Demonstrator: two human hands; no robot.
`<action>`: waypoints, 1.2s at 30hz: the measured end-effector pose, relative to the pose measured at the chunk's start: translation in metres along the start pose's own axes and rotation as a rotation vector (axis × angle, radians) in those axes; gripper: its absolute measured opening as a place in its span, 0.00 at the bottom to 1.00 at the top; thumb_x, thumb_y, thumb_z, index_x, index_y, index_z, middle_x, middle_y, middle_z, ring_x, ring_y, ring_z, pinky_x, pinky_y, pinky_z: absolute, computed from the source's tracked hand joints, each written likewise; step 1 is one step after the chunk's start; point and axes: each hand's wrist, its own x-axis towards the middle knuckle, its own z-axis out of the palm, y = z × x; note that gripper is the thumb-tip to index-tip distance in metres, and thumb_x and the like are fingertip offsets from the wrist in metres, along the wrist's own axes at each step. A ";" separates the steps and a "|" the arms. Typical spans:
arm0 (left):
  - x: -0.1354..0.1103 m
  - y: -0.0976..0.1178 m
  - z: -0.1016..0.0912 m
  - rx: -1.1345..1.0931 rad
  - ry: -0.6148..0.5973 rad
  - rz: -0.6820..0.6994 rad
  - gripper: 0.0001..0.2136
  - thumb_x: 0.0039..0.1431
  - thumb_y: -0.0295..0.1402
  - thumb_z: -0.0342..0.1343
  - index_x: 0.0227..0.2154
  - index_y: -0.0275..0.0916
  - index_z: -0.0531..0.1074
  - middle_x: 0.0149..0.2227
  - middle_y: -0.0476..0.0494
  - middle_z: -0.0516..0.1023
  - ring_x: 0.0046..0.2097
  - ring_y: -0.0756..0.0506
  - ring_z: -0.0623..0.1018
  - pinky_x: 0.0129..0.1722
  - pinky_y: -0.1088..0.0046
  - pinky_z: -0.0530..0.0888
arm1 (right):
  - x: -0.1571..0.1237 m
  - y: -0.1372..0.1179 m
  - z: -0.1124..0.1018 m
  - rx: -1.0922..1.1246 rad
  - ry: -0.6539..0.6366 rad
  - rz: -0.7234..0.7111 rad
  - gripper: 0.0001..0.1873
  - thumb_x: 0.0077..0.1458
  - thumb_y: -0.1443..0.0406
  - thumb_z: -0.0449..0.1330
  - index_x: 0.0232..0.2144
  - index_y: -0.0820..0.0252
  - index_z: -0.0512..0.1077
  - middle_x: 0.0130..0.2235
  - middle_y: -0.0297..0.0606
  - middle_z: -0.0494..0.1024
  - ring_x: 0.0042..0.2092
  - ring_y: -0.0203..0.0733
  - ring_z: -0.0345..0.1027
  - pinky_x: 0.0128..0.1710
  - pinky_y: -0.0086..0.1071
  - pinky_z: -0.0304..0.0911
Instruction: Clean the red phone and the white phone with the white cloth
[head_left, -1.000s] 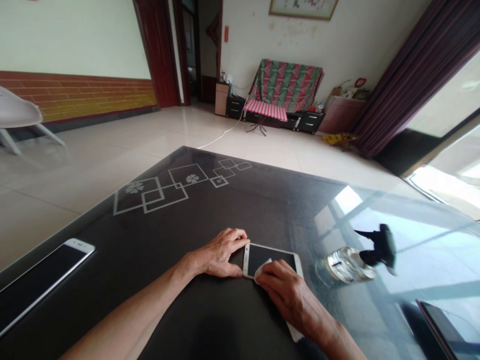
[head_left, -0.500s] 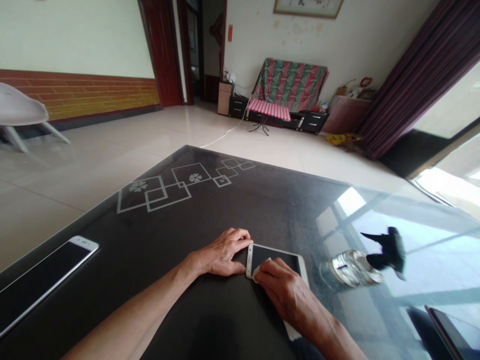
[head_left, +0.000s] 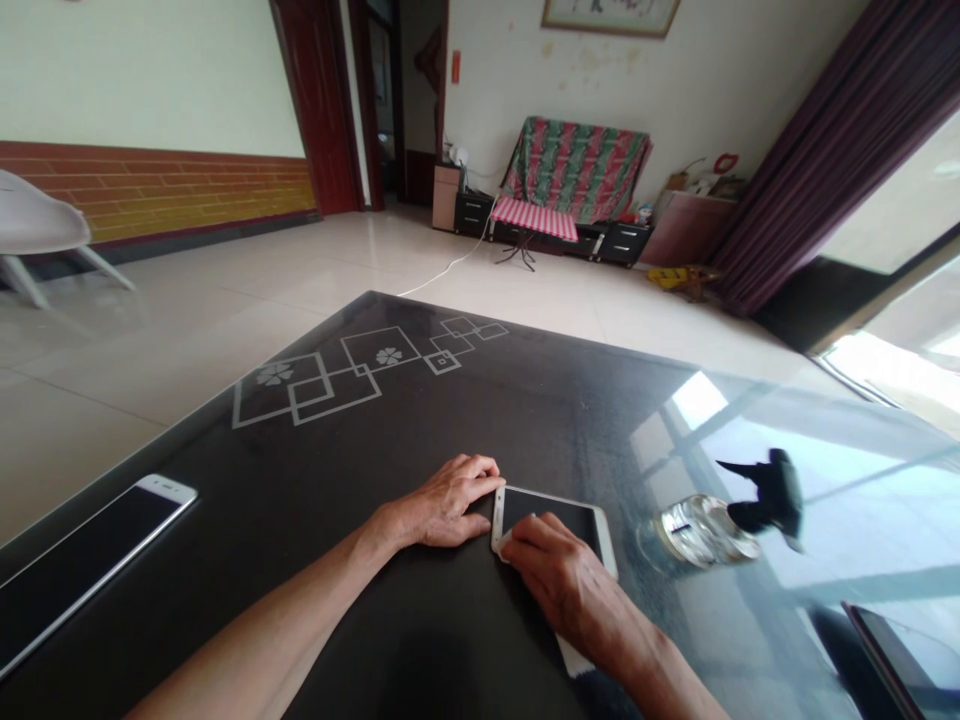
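A white smartphone (head_left: 559,510) with a dark screen lies flat on the dark glossy table. My left hand (head_left: 450,505) rests at its left end, fingertips and thumb set against the edge and holding it. Over the screen, my right hand (head_left: 559,570) has its fingers bunched on a white tissue (head_left: 575,656), pressed to the phone near its lower left corner. Most of the tissue is hidden under that hand; a ragged-edged strip shows below the wrist.
A clear spray bottle (head_left: 705,530) with a black trigger head lies right of the phone. A second white phone (head_left: 97,560) lies at the left, and a dark-edged flat device (head_left: 892,660) at the lower right. The table (head_left: 420,430) has a far corner beyond my hands.
My right hand has slid slightly left over the screen, its tissue strip shifting along. My left hand stays at the phone's end. The view has shifted slightly.
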 end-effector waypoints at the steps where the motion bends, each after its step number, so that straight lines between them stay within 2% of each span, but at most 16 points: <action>1: 0.000 0.000 0.000 -0.001 0.001 -0.002 0.23 0.48 0.29 0.57 0.50 0.43 0.67 0.51 0.44 0.65 0.49 0.41 0.67 0.52 0.64 0.64 | 0.002 -0.001 0.001 -0.003 0.004 0.000 0.14 0.63 0.70 0.45 0.36 0.57 0.71 0.35 0.37 0.68 0.38 0.39 0.59 0.40 0.32 0.60; 11: 0.000 -0.001 0.000 0.015 -0.001 0.000 0.23 0.49 0.29 0.56 0.50 0.44 0.66 0.50 0.44 0.65 0.49 0.41 0.67 0.52 0.63 0.64 | -0.004 0.000 0.000 0.010 0.008 0.036 0.13 0.63 0.70 0.46 0.35 0.57 0.70 0.35 0.36 0.68 0.37 0.38 0.60 0.39 0.31 0.59; 16: 0.000 -0.002 0.002 0.034 0.014 0.001 0.22 0.50 0.25 0.53 0.50 0.44 0.66 0.50 0.44 0.65 0.48 0.42 0.67 0.52 0.64 0.64 | 0.005 -0.005 0.005 -0.010 0.004 0.007 0.13 0.62 0.71 0.47 0.33 0.57 0.70 0.35 0.36 0.68 0.37 0.38 0.59 0.39 0.31 0.59; 23: 0.000 0.000 0.003 0.051 0.031 0.009 0.20 0.52 0.21 0.49 0.48 0.42 0.68 0.50 0.44 0.65 0.48 0.44 0.67 0.53 0.65 0.64 | 0.001 -0.007 0.003 0.004 0.005 0.036 0.12 0.61 0.72 0.47 0.32 0.57 0.70 0.35 0.36 0.67 0.37 0.38 0.59 0.38 0.31 0.59; 31: 0.000 -0.003 0.004 0.056 0.044 0.007 0.21 0.52 0.20 0.50 0.49 0.44 0.67 0.50 0.44 0.65 0.48 0.43 0.67 0.52 0.64 0.65 | 0.014 -0.002 0.012 -0.009 0.106 0.078 0.12 0.60 0.71 0.48 0.31 0.58 0.70 0.34 0.37 0.66 0.37 0.39 0.60 0.38 0.31 0.60; 36: 0.000 -0.002 0.004 0.057 0.043 0.008 0.20 0.52 0.21 0.50 0.48 0.43 0.67 0.50 0.44 0.65 0.49 0.43 0.67 0.52 0.64 0.65 | 0.024 0.010 0.010 -0.047 0.165 0.076 0.13 0.61 0.71 0.48 0.29 0.59 0.71 0.33 0.37 0.67 0.35 0.38 0.61 0.38 0.30 0.59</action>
